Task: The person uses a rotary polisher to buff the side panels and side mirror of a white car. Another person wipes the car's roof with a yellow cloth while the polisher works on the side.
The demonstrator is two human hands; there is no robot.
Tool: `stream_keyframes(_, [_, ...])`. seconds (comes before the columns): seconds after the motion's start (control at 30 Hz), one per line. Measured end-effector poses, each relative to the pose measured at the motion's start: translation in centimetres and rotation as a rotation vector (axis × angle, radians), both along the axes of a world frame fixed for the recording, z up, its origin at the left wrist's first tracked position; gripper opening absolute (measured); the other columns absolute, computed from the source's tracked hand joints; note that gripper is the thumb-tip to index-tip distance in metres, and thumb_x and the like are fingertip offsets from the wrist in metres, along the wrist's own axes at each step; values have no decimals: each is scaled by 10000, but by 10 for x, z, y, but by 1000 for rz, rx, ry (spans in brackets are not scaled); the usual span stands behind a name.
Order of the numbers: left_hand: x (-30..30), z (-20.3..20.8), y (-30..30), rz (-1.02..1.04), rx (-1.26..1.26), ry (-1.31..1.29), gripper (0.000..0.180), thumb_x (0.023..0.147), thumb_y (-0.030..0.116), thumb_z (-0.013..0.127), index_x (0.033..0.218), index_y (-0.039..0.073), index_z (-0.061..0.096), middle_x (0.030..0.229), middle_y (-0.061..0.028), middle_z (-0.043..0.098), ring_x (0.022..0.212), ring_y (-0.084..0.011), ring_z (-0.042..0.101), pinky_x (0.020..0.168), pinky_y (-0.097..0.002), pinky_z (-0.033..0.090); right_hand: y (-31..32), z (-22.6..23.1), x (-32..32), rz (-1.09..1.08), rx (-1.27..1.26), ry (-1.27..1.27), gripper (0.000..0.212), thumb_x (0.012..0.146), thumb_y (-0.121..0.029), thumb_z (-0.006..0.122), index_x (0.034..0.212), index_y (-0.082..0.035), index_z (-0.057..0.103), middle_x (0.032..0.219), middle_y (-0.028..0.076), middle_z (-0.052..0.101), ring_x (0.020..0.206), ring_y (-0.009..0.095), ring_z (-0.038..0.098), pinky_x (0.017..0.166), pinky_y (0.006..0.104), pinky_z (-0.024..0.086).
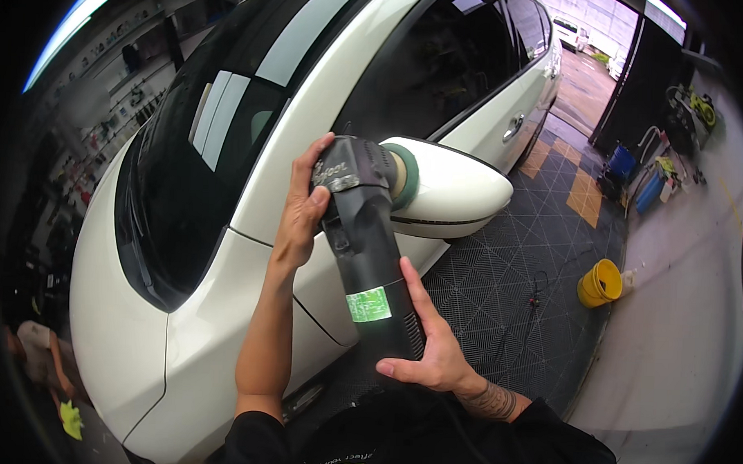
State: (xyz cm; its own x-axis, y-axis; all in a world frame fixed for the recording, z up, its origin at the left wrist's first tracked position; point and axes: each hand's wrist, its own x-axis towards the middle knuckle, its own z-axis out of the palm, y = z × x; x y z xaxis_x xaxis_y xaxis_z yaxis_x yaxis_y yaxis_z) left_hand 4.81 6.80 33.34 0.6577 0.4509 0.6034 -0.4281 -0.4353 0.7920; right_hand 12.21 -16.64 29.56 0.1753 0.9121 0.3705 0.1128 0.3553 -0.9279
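Observation:
A black car polisher (362, 232) with a green label is held in both of my hands, in front of a white car (212, 341). Its green foam pad (407, 178) rests against the inner end of the white side mirror (455, 182). My left hand (301, 209) grips the head of the tool, the thumb lying along its side. Lower down, my right hand (430, 344) is wrapped round the body near the rear vents, thumb on one side and fingers on the other. Part of the pad is hidden behind the tool's head.
A yellow bucket (599, 282) stands on the dark tiled floor by the right wall. Beyond it are a blue container (622, 161) and cleaning equipment. A cable (534, 303) lies on the floor. At the lower left, another person holds a yellow cloth (71, 420). Stocked shelves line the far left.

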Motion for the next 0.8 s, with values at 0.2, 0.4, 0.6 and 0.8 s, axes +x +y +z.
stream_keyframes(0.2, [21, 24, 1, -184, -260, -162, 580, 847, 269, 591, 1325, -31, 457, 1499, -165, 273, 1333, -256, 393, 1067, -381, 381, 11, 8, 2, 11, 58, 65, 1093, 750, -154, 758, 1532, -84, -2, 1469, 206, 350, 1341, 277, 371, 1093, 343, 281])
stream_keyframes(0.4, [28, 39, 20, -102, -418, -7, 464, 834, 172, 590, 1236, -47, 513, 1171, -166, 578, 996, -239, 631, 870, -345, 538, 19, 20, 7, 146, 29, 277, 1204, 715, -232, 816, 1516, -48, -64, 1558, 204, 95, 1447, 284, 128, 1160, 376, 139])
stream_keyframes(0.6, [24, 43, 26, -80, -434, 93, 469, 870, 230, 584, 1253, -20, 479, 1242, -165, 551, 1036, -262, 624, 889, -369, 543, 15, 22, 6, 161, 107, 204, 1163, 691, -231, 829, 1530, -94, 36, 1524, 224, 196, 1408, 320, 231, 1148, 386, 196])
stream_keyframes(0.8, [35, 49, 45, -147, -474, 84, 369, 935, 174, 489, 1265, 9, 487, 1262, -171, 562, 1061, -235, 621, 937, -344, 511, 32, 34, 20, 265, 134, 312, 1083, 733, -277, 818, 1524, -76, 105, 1495, 198, 258, 1380, 283, 271, 1132, 371, 220])
